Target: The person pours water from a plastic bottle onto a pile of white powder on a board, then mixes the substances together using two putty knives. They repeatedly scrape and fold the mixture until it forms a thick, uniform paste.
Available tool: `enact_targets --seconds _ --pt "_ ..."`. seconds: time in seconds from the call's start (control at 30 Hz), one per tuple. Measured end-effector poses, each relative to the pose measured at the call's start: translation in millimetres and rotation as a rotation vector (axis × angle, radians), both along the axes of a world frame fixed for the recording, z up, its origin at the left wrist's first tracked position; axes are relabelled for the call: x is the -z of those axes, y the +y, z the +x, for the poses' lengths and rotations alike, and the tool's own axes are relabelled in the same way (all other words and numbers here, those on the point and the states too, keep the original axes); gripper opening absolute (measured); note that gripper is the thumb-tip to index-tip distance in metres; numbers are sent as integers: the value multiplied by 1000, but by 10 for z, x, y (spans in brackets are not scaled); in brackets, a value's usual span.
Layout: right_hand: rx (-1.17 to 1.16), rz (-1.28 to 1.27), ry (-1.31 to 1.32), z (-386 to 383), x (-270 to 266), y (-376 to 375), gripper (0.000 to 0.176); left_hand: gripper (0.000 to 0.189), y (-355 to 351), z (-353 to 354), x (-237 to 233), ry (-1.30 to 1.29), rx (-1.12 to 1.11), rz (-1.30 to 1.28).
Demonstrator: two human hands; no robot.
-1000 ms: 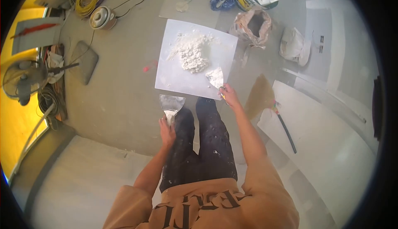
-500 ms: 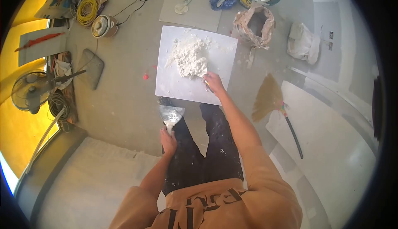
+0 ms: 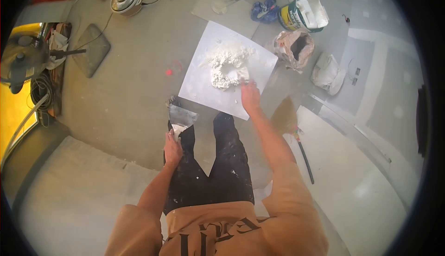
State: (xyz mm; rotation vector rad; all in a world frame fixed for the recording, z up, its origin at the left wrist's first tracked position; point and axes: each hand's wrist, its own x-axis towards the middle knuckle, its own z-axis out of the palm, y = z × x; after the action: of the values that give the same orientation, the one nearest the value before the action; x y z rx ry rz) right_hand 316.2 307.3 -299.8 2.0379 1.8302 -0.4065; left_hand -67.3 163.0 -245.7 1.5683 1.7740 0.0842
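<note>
The person's left hand [image 3: 173, 151] closes its fingers round the handle of a wide scraper [image 3: 184, 116], whose blade points forward, above the dark trousers [image 3: 199, 191] and near the close left corner of a white board [image 3: 199, 85]. The right hand [image 3: 251, 96] reaches over the board to the near right edge of a white mound [image 3: 219, 75], heaped there with a hollow in it; those fingers bend downward, but blur makes it impossible to tell whether they grasp anything. Beyond the board's right corner stands an open paper bag [image 3: 283, 46].
</note>
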Motion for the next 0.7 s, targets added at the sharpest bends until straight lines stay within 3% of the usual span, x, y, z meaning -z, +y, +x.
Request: enact_targets --seconds 0.1,0.2,0.27,0.33,0.37,0.5,0.6,0.67,0.7 --pt "183 -10 85 -55 -414 192 51 47 43 -43 -32 -25 -40 -15" --pt "224 110 167 -373 -211 295 49 47 78 -61 -12 -21 22 -3" --pt "672 72 286 -368 338 159 48 47 79 -22 -43 16 12 -57" --pt "20 -15 20 -276 175 100 46 47 66 -27 -40 8 9 -49" --pt "96 -111 75 -175 -6 140 48 47 62 -31 -37 3 0 -42" --pt "158 -14 85 66 -521 292 47 47 38 78 -95 14 3 -58" --pt "237 150 189 -23 -157 496 45 47 39 178 -67 -13 13 -94" --pt "200 106 171 -190 321 373 42 46 4 208 -29 -21 33 -49" --pt "172 92 199 -237 293 302 40 46 7 225 -4 -21 46 -43"
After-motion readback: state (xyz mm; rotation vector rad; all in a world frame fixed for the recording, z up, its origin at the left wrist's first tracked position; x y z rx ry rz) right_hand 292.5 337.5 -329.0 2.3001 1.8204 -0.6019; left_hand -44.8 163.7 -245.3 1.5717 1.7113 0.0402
